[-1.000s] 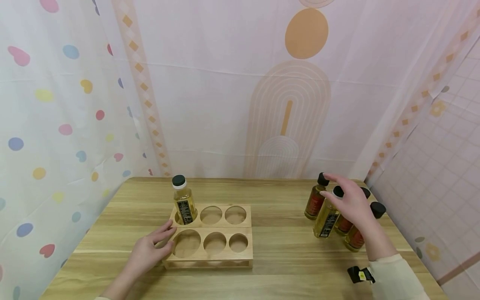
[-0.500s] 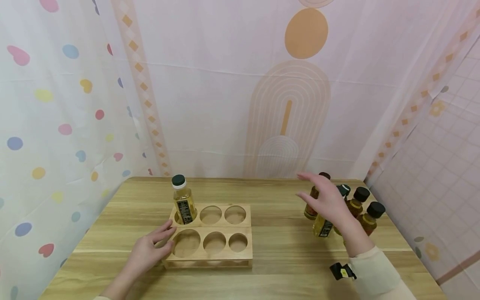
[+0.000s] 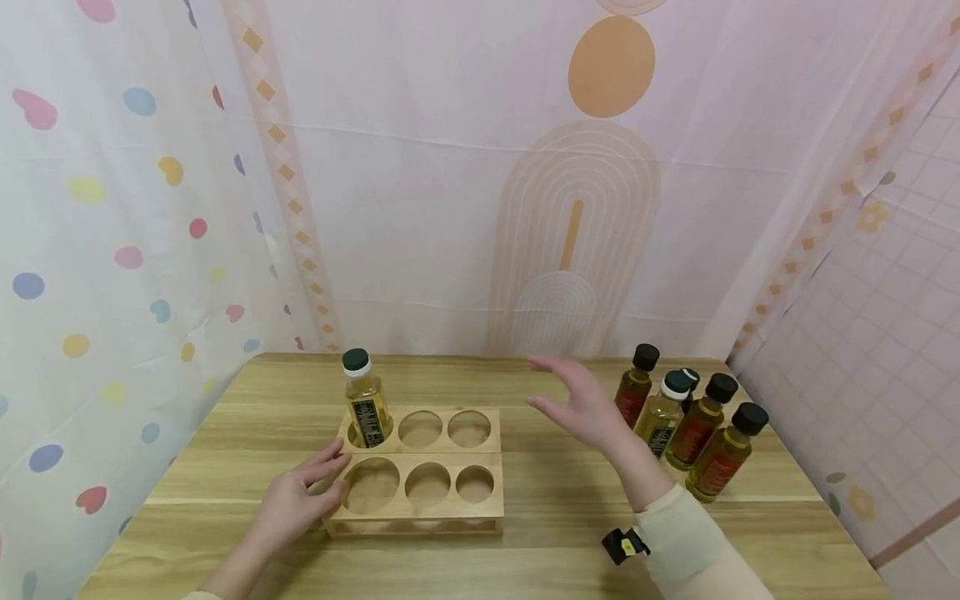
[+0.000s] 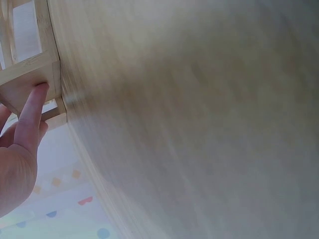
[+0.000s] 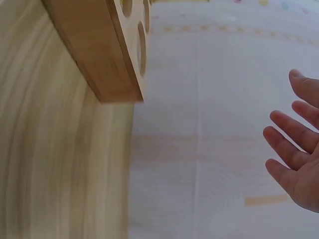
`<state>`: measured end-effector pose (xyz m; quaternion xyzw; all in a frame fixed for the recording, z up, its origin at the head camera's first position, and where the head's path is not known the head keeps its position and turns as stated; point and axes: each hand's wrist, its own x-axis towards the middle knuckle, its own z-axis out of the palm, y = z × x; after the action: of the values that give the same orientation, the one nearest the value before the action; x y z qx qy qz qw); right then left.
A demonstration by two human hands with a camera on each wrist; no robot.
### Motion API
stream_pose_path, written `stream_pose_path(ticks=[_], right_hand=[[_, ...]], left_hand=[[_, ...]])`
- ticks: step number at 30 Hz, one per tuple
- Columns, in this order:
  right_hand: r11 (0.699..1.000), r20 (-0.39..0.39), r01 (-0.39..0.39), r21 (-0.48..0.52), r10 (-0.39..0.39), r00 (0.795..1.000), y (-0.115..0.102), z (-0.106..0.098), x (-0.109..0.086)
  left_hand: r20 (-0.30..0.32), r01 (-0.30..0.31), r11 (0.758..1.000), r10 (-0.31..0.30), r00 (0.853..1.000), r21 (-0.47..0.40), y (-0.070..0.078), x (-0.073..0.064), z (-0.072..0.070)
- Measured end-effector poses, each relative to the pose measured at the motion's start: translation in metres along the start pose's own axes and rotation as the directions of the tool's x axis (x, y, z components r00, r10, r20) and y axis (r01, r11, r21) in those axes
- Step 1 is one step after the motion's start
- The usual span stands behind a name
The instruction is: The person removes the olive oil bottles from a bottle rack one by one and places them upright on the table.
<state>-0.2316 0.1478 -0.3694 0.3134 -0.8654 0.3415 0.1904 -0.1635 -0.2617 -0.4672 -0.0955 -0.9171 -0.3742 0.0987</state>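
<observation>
My left hand [image 3: 300, 500] rests its fingers against the left side of a two-tier wooden bottle rack [image 3: 452, 512]; the left wrist view shows a straight finger [image 4: 31, 117] touching the wood. In the rack's back-left hole stands a clear bottle [image 3: 367, 412] of pale yellow liquid, with a dark green cap and black label. My right hand [image 3: 585, 408] hovers to the right of the rack, fingers spread, thumb apart, holding nothing. Its palm and fingers also show in the right wrist view, away from the rack's wooden end [image 5: 99, 55].
Several bottles cluster at the table's right: a black-label bottle [image 3: 660, 421], red-label bottles [image 3: 693, 429] with black caps, and a partly hidden dark green cap [image 3: 689, 377]. A black strap piece [image 3: 625, 546] hangs by the right cuff. Patterned curtains [image 3: 420, 208] enclose the wooden table [image 3: 555, 575].
My right hand has moved left from above the bottle cluster towards the rack, with nothing in it. The left hand, the rack and its bottle stay put.
</observation>
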Motion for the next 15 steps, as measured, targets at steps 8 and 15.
stream_pose_path(ticks=[8,15], right_hand=[[0.997,0.035,0.022,0.076,-0.025,0.999,-0.012,0.031,0.012],[0.989,0.055,0.059,0.135,-0.067,0.996,-0.023,0.054,0.022]], left_hand=[[-0.005,-0.01,1.0,0.01,1.0,0.005,0.001,0.0,-0.001],[-0.005,-0.008,1.0,0.008,1.0,-0.002,0.002,0.0,-0.001]])
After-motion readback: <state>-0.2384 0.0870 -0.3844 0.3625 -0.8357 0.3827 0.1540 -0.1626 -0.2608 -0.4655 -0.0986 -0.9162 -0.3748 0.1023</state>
